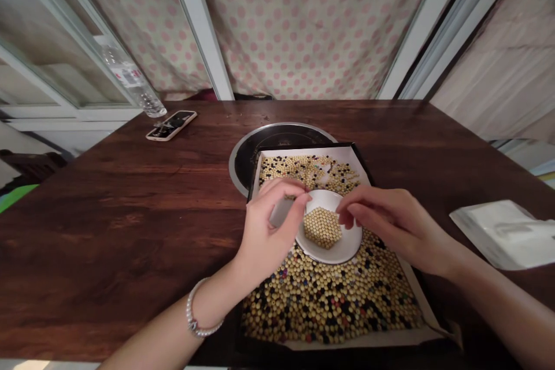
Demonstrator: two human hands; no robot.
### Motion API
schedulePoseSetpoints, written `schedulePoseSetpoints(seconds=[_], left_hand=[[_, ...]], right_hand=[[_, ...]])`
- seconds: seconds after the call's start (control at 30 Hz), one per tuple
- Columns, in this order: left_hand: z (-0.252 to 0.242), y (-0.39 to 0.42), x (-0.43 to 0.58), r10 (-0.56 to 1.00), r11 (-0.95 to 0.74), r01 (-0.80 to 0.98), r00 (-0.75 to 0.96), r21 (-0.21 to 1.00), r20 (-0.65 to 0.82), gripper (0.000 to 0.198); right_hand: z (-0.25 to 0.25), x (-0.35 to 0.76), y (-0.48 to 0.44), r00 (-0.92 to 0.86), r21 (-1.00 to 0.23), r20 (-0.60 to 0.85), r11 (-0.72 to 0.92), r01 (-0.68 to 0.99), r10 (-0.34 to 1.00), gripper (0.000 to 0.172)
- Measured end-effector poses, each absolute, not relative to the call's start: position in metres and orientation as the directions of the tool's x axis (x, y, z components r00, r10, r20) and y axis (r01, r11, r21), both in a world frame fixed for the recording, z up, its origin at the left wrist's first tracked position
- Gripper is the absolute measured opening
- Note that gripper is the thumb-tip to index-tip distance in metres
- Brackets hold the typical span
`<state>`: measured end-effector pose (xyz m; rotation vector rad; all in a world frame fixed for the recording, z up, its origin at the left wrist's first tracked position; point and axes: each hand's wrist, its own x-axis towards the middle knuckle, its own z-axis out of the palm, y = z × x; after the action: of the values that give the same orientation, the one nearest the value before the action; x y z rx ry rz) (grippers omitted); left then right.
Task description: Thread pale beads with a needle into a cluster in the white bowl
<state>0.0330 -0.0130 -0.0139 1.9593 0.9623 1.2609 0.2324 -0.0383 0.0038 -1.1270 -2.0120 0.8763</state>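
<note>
Whether anything is pinched by the left hand (269, 231), thumb and forefinger brought close, or by the right hand's (392, 214) curled fingers cannot be told. Pale beads (322, 227) are held in the white bowl (347, 251) between them, inside the tray (349, 156). A dark disc (249, 156) is partly covered; both forearms are cut off. Broad tabletop (130, 214) is exposed leftward.

Looks like home dining area: wooden table (130, 237), polka-dot curtain (312, 23), water bottle (132, 78).
</note>
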Motion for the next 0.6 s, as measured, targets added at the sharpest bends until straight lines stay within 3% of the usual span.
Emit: schedulePoseSetpoints(seconds=[0.1, 0.2, 0.3, 0.4, 0.5, 0.6], left_hand=[[-0.012, -0.019, 0.033, 0.678, -0.732, 0.319, 0.425, 0.602, 0.600, 0.009], [-0.011, -0.026, 0.033, 0.482, -0.876, 0.323, 0.561, 0.359, 0.673, 0.012], [-0.007, -0.032, 0.032, 0.379, -0.925, 0.248, 0.637, 0.287, 0.671, 0.014], [-0.006, -0.033, 0.028, 0.511, -0.854, 0.241, 0.552, 0.461, 0.659, 0.019], [-0.008, -0.029, 0.027, 0.742, -0.668, 0.241, 0.288, 0.704, 0.605, 0.025], [-0.013, -0.023, 0.030, 0.866, -0.499, 0.120, 0.043, 0.858, 0.498, 0.024]], right_hand=[[0.006, 0.234, -0.045, -0.310, -0.905, 0.266, 0.347, 0.246, 0.913, 0.023], [0.008, 0.236, -0.055, -0.401, -0.877, 0.361, 0.453, 0.160, 0.842, 0.023], [0.008, 0.242, -0.066, -0.518, -0.833, 0.405, 0.538, 0.130, 0.753, 0.027], [0.006, 0.249, -0.067, -0.383, -0.814, 0.434, 0.537, 0.220, 0.815, 0.024], [-0.002, 0.253, -0.057, -0.158, -0.795, 0.437, 0.463, 0.393, 0.885, 0.018], [-0.017, 0.252, -0.048, -0.133, -0.773, 0.432, 0.443, 0.454, 0.892, 0.018]])
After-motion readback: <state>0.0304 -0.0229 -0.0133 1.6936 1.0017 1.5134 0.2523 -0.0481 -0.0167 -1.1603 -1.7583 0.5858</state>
